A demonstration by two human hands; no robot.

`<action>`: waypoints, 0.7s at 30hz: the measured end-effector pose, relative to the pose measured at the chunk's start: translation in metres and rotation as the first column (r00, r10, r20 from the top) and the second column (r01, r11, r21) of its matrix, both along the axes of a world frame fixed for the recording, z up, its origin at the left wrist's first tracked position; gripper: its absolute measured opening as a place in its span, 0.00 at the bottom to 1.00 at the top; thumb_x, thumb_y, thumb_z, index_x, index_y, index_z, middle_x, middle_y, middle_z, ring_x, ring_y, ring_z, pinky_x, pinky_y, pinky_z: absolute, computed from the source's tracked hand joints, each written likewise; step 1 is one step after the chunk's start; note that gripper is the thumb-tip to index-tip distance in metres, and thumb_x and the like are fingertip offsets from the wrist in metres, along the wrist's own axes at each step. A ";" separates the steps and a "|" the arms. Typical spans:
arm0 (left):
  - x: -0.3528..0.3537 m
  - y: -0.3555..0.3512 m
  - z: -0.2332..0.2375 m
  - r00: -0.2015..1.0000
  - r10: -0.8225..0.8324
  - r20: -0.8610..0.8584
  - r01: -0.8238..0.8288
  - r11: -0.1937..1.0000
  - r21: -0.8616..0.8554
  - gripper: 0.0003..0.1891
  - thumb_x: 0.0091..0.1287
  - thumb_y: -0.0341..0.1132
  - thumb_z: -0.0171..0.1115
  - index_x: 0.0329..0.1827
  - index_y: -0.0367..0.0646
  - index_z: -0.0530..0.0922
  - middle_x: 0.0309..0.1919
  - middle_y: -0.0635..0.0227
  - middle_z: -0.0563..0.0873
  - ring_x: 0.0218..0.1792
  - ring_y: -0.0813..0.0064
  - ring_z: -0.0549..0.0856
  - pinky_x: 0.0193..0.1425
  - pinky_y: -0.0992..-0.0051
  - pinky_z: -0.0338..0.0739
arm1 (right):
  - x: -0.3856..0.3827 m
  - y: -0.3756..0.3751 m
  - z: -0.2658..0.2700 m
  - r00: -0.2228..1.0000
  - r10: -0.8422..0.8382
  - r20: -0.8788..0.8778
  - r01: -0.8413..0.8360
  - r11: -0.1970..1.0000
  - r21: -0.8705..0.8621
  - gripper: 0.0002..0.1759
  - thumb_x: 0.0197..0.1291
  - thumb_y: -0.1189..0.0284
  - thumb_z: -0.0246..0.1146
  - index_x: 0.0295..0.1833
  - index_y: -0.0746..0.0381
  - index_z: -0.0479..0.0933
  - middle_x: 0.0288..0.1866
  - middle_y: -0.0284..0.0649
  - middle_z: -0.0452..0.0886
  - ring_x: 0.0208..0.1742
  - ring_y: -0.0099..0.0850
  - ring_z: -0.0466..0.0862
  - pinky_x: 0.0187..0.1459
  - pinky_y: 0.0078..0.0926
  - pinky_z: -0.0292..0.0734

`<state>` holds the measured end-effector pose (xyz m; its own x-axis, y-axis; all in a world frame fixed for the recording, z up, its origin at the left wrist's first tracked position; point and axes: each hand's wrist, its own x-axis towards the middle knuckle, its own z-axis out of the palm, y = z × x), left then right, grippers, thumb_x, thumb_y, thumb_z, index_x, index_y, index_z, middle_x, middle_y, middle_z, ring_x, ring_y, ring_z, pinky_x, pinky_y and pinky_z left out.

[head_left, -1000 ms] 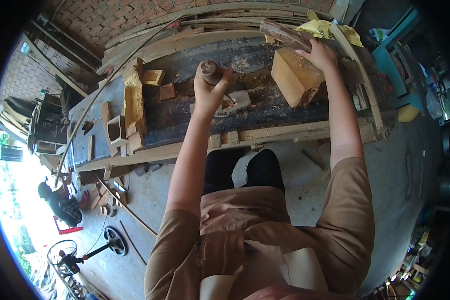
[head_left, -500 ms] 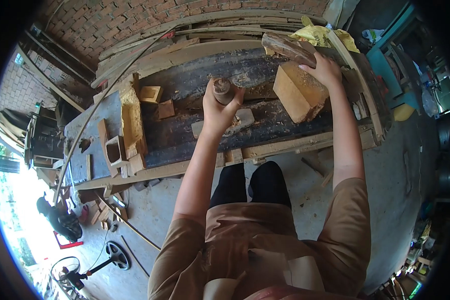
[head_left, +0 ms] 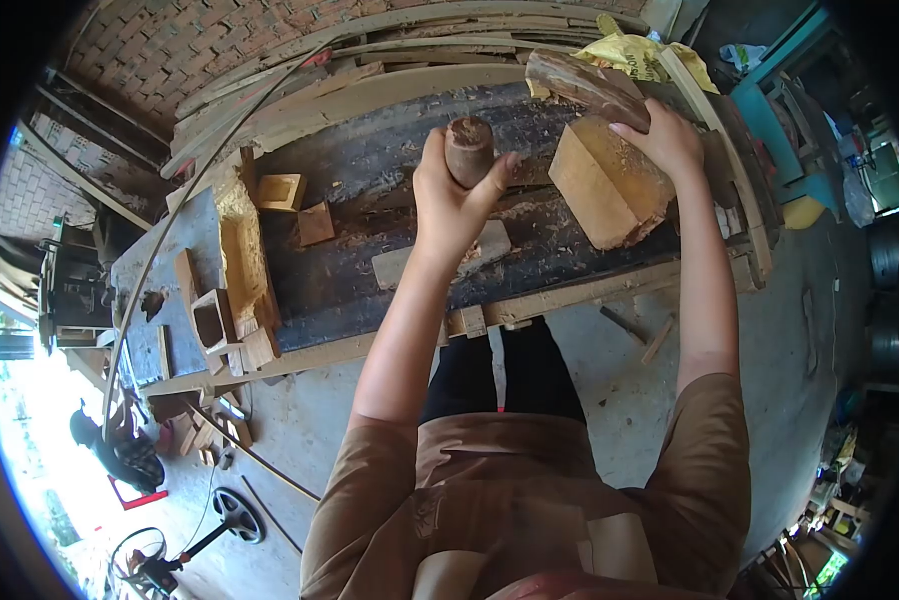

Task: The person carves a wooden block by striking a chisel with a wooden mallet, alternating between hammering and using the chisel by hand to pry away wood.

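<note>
My left hand [head_left: 452, 195] is wrapped around a thick round wooden piece [head_left: 470, 150], held with its rough brown end up over the middle of the bench. Its lower part is hidden by the palm. My right hand [head_left: 670, 140] closes on the near end of a long rough brown wood piece [head_left: 582, 85], which slants away to the left. Just below that hand sits a large angular wood block [head_left: 600, 185] with a pale smooth face. A flat greyish wooden piece [head_left: 400, 268] lies under my left forearm.
The dark, chip-strewn workbench [head_left: 330, 270] has a hollowed yellowish timber [head_left: 240, 250], a small square box [head_left: 213, 320] and a shallow wooden tray [head_left: 282, 192] at left. Long planks [head_left: 400, 50] lie along the brick wall. A yellow sack [head_left: 630, 55] is at the back right.
My left hand has raised and tilted the round wooden piece, so more of its side shows. My right hand keeps its hold on the long wood piece. The view has shifted slightly.
</note>
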<state>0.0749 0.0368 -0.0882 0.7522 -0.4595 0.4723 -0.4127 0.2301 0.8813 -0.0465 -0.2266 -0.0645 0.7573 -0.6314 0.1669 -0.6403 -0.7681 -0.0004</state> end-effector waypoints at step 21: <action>0.018 0.011 -0.004 0.945 -0.160 -0.284 0.105 0.974 -0.199 0.10 0.55 0.25 0.63 0.33 0.42 0.69 0.20 0.69 0.75 0.19 0.77 0.76 0.24 0.78 0.69 | -0.001 -0.007 -0.007 1.000 -0.021 -0.004 0.021 1.000 0.005 0.40 0.45 0.38 0.60 0.51 0.62 0.72 0.46 0.46 0.80 0.49 0.40 0.79 0.47 0.36 0.75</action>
<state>0.0931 0.0478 -0.0919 0.8083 -0.4937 0.3208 -0.0942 0.4294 0.8982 -0.0473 -0.2336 -0.0712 0.7442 -0.6483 0.1608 -0.6565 -0.7543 -0.0023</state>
